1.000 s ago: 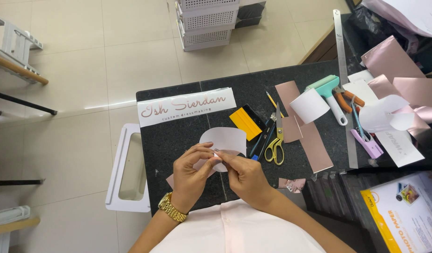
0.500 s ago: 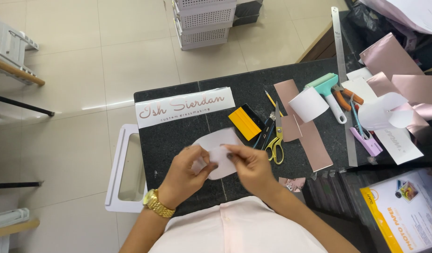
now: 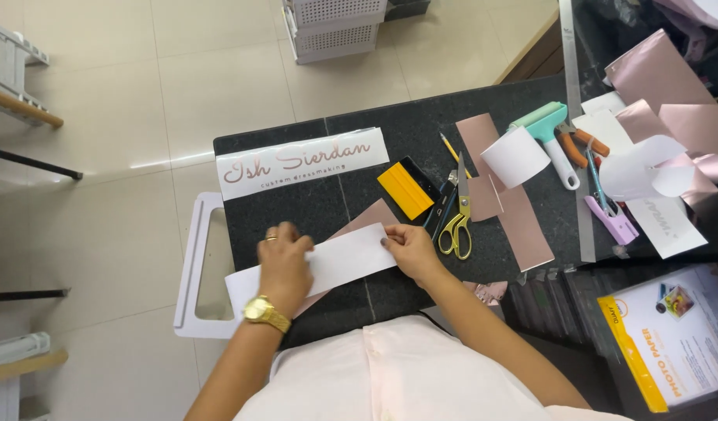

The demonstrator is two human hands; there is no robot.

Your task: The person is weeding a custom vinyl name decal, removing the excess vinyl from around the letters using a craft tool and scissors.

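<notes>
1. The left hand (image 3: 285, 261) lies flat, fingers spread, pressing the white strip (image 3: 339, 261) on the black table (image 3: 312, 210).
2. The right hand (image 3: 412, 249) pinches the strip's right end – a pink sheet (image 3: 374, 217) lies under it.
3. Yellow scissors (image 3: 456, 226) lie just beside.

White paper strip (image 3: 335, 265) flat over pink sheet (image 3: 370, 216), slanted across dark tabletop's near edge

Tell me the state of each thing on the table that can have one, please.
white paper strip: flat on the table, pressed by both hands
left hand: palm down on the strip
right hand: pinching the strip's right end
yellow-handled scissors: closed, lying flat
white paper roll: curled, lying on a pink sheet
yellow squeegee: lying flat, untouched
</notes>
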